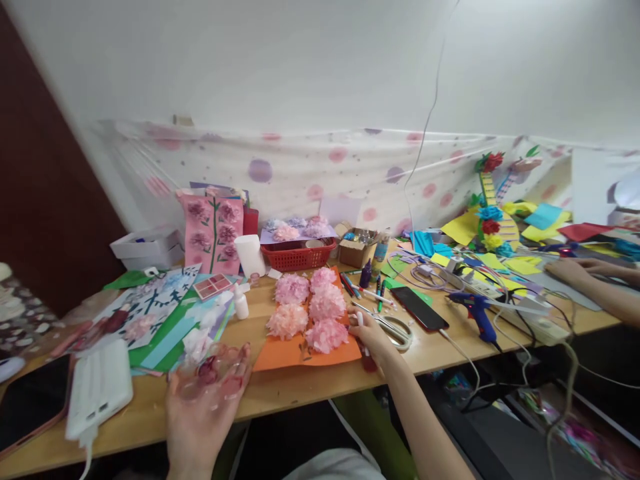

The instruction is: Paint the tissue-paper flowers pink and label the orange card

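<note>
My left hand [205, 400] is raised palm-up over the table's front edge, blurred, its fingers curled round a clear plastic piece with reddish bits in it. My right hand [367, 337] rests on the right edge of an orange paper sheet [295, 353] and grips a slim white-and-dark-red tool. Several pink tissue-paper flowers [310, 308] lie on that sheet. Scissors [383, 320] and a tape roll [403, 333] lie just right of my right hand.
A white power bank [97, 390] and a dark phone [30, 403] lie at the left, and coloured papers [165, 320] cover the left-middle. A red basket [299, 255], a black phone [419, 308] and a blue glue gun [477, 313] are also there. Another person's hand [575, 270] rests far right.
</note>
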### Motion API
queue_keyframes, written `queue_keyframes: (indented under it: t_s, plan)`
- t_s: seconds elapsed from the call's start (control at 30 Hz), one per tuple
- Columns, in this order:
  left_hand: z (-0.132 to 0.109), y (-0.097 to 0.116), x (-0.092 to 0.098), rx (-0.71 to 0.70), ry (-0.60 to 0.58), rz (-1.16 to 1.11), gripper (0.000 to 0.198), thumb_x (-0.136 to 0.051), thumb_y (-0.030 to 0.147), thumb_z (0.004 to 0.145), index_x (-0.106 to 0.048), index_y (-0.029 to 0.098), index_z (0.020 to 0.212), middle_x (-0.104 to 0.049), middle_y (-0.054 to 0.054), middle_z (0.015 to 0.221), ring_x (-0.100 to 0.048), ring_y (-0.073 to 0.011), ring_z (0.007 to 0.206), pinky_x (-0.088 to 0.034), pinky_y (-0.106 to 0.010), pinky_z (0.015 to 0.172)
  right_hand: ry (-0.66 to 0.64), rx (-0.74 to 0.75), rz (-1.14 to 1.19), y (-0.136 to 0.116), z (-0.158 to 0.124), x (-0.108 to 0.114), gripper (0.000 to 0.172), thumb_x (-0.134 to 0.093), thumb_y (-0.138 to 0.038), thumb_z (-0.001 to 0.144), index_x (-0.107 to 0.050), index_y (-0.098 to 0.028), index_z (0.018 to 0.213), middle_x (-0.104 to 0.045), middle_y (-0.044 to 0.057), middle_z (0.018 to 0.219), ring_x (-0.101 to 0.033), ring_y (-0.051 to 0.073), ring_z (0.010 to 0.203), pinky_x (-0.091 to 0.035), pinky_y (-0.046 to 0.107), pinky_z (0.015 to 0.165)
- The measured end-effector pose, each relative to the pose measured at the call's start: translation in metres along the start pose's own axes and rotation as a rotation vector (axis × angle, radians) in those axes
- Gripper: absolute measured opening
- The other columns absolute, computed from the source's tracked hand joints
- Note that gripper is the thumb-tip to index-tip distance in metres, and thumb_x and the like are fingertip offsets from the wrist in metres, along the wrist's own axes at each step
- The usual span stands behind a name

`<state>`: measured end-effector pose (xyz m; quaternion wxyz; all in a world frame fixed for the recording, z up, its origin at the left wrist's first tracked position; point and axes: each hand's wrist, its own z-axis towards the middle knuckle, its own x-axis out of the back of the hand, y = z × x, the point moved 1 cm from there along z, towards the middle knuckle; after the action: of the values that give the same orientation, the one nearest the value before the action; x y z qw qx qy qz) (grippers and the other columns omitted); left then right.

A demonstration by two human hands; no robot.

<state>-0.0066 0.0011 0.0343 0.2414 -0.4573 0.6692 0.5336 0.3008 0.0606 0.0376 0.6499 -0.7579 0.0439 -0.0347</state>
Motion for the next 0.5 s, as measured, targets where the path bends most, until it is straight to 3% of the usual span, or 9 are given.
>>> queue_keyframes:
  t_s: [0.13, 0.23, 0.4, 0.5]
  plan:
    - [-0.002, 0.001, -0.004, 0.005, -0.027, -0.001, 0.07, -0.087, 0.066, 0.041, -0.072, 0.022, 0.094, -0.076, -0.009, 0.101, -0.057, -0.0471, 0.124, -0.039, -0.064, 0.11, -0.009, -0.045, 0.035, -0.003, -0.018, 0.013, 0.043, -0.058, -0.011, 0.058, -0.053, -0.023, 0.099, -0.061, -0.006, 0.072, -0.055, 0.011, 0.053, -0.042, 0.021, 0.049]
    - [-0.003, 0.0, -0.004, 0.01, -0.023, 0.0, 0.071, -0.083, 0.067, 0.046, -0.072, 0.021, 0.098, -0.075, -0.01, 0.102, -0.056, -0.047, 0.124, -0.033, -0.067, 0.112, -0.039, -0.148, 0.026, -0.008, -0.025, 0.023, 0.033, -0.061, -0.009, 0.063, -0.054, -0.022, 0.093, -0.06, -0.005, 0.069, -0.058, 0.012, 0.055, -0.048, 0.023, 0.053]
    - [-0.007, 0.0, -0.008, -0.008, -0.004, 0.003, 0.067, -0.077, 0.071, 0.055, -0.07, 0.019, 0.098, -0.073, -0.01, 0.107, -0.055, -0.0454, 0.125, -0.023, -0.068, 0.116, -0.051, -0.249, -0.028, -0.011, -0.013, 0.021, 0.006, -0.063, -0.019, 0.088, -0.057, -0.018, 0.089, -0.056, -0.005, 0.066, -0.054, 0.009, 0.052, -0.047, 0.022, 0.052]
    - [-0.008, -0.001, -0.009, -0.012, -0.022, 0.01, 0.064, -0.075, 0.07, 0.059, -0.069, 0.02, 0.098, -0.072, -0.009, 0.105, -0.056, -0.0442, 0.125, -0.023, -0.067, 0.117, -0.042, -0.212, -0.073, -0.01, -0.004, 0.01, 0.017, -0.06, -0.032, 0.097, -0.061, -0.015, 0.096, -0.063, -0.001, 0.081, -0.058, 0.01, 0.063, -0.051, 0.024, 0.058]
